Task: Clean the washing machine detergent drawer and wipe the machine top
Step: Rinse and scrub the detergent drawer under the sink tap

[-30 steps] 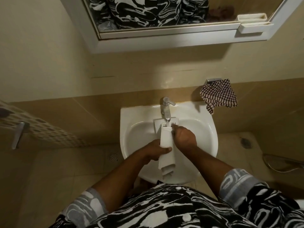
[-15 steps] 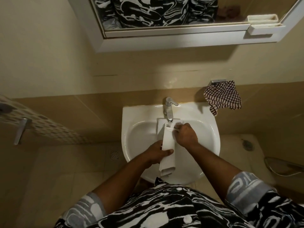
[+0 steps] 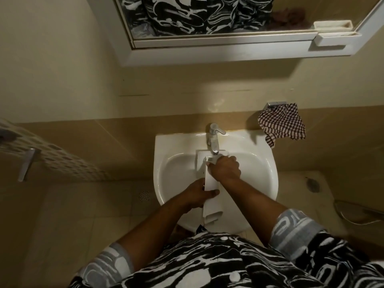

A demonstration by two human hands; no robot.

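The detergent drawer (image 3: 211, 181) is over the sink (image 3: 265, 163), far end right under the faucet (image 3: 213, 140). Left hand (image 3: 198, 195) grips its middle, and right hand (image 3: 225, 169) is curled over the far end. A checked cloth (image 3: 284, 124) hangs to the right.

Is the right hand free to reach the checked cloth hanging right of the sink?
Likely yes, once it lets go: the right hand grips the detergent drawer near the tap, but nothing stands between it and the checked cloth.
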